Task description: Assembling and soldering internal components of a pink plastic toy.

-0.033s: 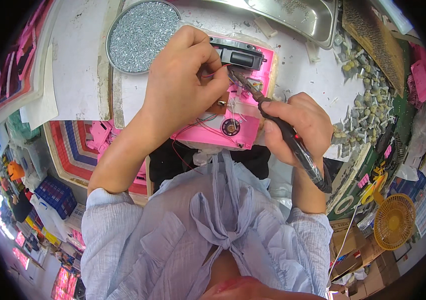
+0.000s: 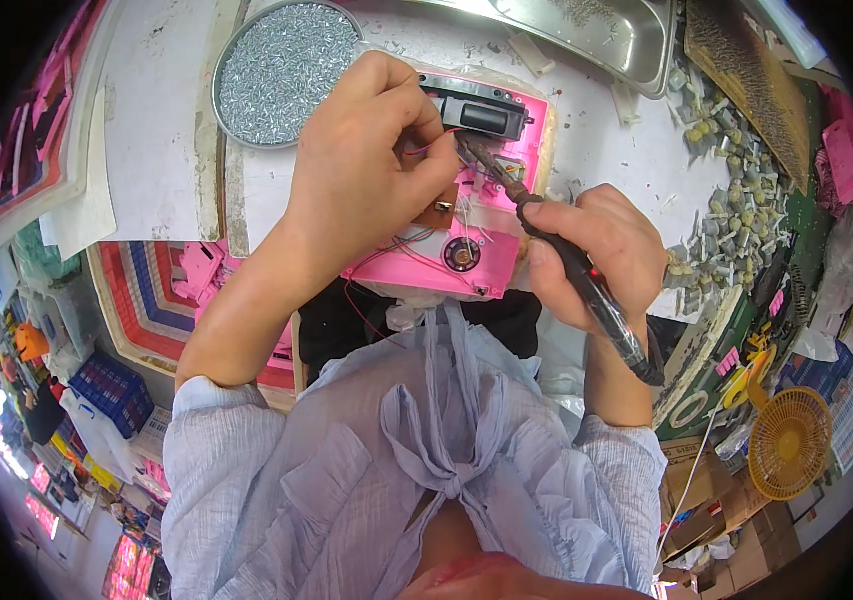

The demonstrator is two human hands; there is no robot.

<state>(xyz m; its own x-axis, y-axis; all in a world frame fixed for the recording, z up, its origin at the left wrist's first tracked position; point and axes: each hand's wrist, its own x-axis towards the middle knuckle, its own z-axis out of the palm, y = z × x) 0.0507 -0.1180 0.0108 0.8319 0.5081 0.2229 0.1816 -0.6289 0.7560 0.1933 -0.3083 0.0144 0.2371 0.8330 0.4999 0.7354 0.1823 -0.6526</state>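
Clearly the right hand (image 2: 587,255) grips the soldering iron (image 2: 547,235) while the left hand (image 2: 367,165) pinches thin wires (image 2: 427,150); a slip could scorch the pink housing (image 2: 477,230).

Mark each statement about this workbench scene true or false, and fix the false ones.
1. The right hand holds a dark pen-shaped tool. True.
2. The round tray of small metal screws sits to the right of the pink plastic part. False: it sits to its upper left.
3. The left hand rests on the pink plastic part. True.
4. The yellow fan is at the left edge. False: it is at the lower right.
5. The tool's tip points at the metal basin. False: it points at the pink part.
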